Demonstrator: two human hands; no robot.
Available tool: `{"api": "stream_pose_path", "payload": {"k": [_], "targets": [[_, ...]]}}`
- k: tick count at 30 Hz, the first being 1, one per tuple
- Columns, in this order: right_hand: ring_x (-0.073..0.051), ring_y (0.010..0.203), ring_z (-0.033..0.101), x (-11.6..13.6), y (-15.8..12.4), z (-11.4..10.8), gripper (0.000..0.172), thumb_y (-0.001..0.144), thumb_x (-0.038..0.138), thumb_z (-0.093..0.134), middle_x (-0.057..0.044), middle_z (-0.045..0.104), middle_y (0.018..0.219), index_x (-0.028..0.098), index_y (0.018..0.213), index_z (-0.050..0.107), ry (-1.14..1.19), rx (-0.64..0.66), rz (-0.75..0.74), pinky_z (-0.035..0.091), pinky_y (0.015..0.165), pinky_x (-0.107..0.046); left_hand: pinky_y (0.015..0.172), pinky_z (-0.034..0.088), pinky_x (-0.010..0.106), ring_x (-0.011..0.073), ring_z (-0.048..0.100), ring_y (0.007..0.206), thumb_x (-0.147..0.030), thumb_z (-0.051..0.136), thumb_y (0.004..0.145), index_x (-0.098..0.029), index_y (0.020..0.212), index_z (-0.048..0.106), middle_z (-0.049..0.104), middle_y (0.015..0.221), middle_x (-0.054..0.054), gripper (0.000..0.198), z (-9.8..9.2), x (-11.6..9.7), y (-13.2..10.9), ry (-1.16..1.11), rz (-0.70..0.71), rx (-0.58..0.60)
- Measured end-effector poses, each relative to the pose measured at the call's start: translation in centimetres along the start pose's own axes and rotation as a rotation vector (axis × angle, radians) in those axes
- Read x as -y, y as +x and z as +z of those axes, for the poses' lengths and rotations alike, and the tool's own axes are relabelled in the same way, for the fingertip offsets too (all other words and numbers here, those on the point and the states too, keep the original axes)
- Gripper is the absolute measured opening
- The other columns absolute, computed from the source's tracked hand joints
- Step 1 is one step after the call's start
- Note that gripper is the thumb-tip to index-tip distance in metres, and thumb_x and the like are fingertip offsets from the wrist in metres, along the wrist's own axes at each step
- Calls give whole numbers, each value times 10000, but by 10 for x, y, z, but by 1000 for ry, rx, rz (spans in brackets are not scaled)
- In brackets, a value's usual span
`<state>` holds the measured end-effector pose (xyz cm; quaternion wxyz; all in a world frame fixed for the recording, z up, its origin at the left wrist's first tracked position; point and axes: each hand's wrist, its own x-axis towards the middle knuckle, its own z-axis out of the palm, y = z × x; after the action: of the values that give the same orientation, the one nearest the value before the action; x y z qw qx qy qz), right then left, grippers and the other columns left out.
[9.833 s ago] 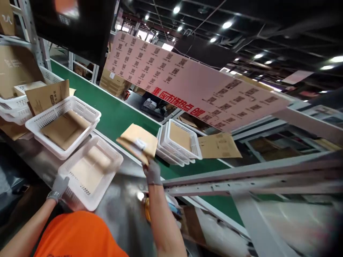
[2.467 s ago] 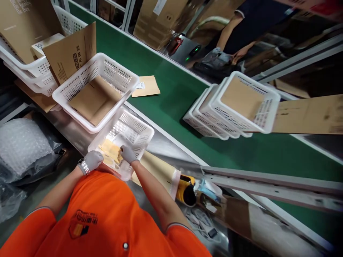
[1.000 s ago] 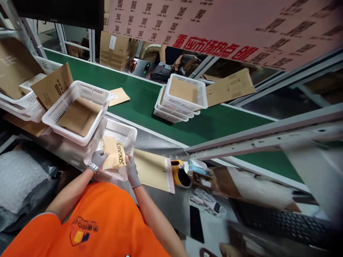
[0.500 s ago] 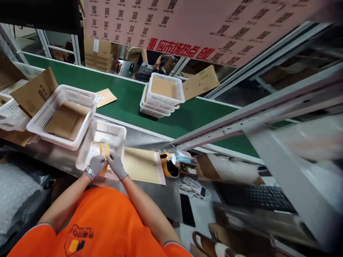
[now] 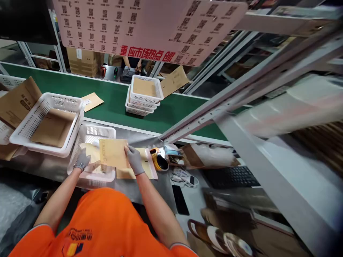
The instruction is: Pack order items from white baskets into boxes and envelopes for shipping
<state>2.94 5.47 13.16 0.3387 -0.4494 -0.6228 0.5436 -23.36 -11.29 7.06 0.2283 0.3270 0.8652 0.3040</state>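
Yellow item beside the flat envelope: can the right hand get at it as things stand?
Probably yes, if freed: the right hand holds a tan packet, but only the flat envelope lies between it and the yellow item.

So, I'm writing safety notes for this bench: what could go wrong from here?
The right hand grips the envelope near one edge, so it might slip or bend.

That envelope partly overlaps a larger envelope of similar colour in this view; the two could perhaps be mixed up.

On the green belt, cardboard sticks out beside the stacked baskets and might snag if the belt runs.
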Motion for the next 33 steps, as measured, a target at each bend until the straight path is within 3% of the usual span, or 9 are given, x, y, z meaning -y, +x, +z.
{"api": "stream_pose_path", "payload": {"k": [3, 5, 8, 11, 15, 25, 28, 31, 33], "targets": [[-183, 716, 506, 7, -2, -16, 472, 857, 675, 628, 8, 595, 687, 235, 693, 582, -131, 65, -60, 376, 668, -299, 1200, 515, 544, 458, 589, 1504, -151, 792, 887, -90, 1585, 595, 546, 1664, 319, 727, 2, -20, -11, 148, 27, -22], [-184, 697, 499, 10, -7, -18, 442, 879, 627, 607, 6, 591, 669, 239, 671, 567, -191, 122, -90, 356, 655, -302, 1278, 451, 617, 483, 490, 1599, -206, 812, 911, -136, 1593, 623, 463, 1746, 301, 711, 3, -43, -23, 227, 153, -64], [-202, 706, 544, 16, -19, -15, 387, 926, 534, 598, -11, 657, 688, 235, 681, 623, -256, 244, -136, 372, 658, -301, 1315, 445, 585, 404, 508, 1600, -273, 796, 966, -186, 1500, 707, 581, 1680, 225, 549, 3, -86, -40, 139, 522, -45], [-215, 728, 598, 23, -32, -14, 351, 975, 441, 607, -28, 724, 734, 236, 704, 695, -318, 420, -218, 405, 692, -302, 1203, 564, 499, 331, 702, 1369, -221, 802, 949, -210, 1305, 809, 785, 1403, 158, 356, 5, -120, -50, 29, 790, 127], [-216, 746, 631, 28, -47, -26, 328, 1011, 428, 628, -31, 758, 775, 247, 779, 772, -345, 518, -250, 404, 693, -294, 932, 632, 351, 244, 801, 961, -138, 747, 949, -218, 964, 858, 868, 995, 88, 138, 5, -133, -57, -19, 726, 270], [-211, 764, 671, 17, -60, -75, 303, 995, 431, 713, -38, 787, 793, 228, 784, 789, -345, 391, -234, 456, 716, -298, 877, 616, 322, 228, 799, 888, -243, 739, 963, -189, 897, 823, 856, 926, 70, 120, -9, -131, -81, -191, 604, 244], [-225, 793, 690, 18, -61, -85, 268, 1011, 398, 710, -51, 800, 830, 233, 824, 807, -390, 395, -267, 468, 730, -308, 963, 626, 365, 261, 806, 1014, -263, 818, 913, -188, 1044, 828, 861, 1076, 98, 151, -10, -139, -88, -137, 649, 263], [-227, 818, 695, 25, -63, -91, 217, 1025, 343, 706, -55, 797, 873, 243, 874, 825, -424, 448, -343, 474, 752, -313, 1075, 604, 411, 309, 768, 1223, -263, 931, 810, -200, 1322, 796, 820, 1321, 135, 533, -7, -155, -97, -43, 745, 306], [-226, 834, 694, 30, -65, -94, 207, 1038, 315, 691, -56, 785, 893, 250, 900, 831, -448, 475, -400, 479, 759, -313, 1038, 602, 386, 291, 778, 1166, -238, 896, 858, -206, 1255, 835, 839, 1248, 120, 403, -2, -165, -102, 37, 790, 376]]}}
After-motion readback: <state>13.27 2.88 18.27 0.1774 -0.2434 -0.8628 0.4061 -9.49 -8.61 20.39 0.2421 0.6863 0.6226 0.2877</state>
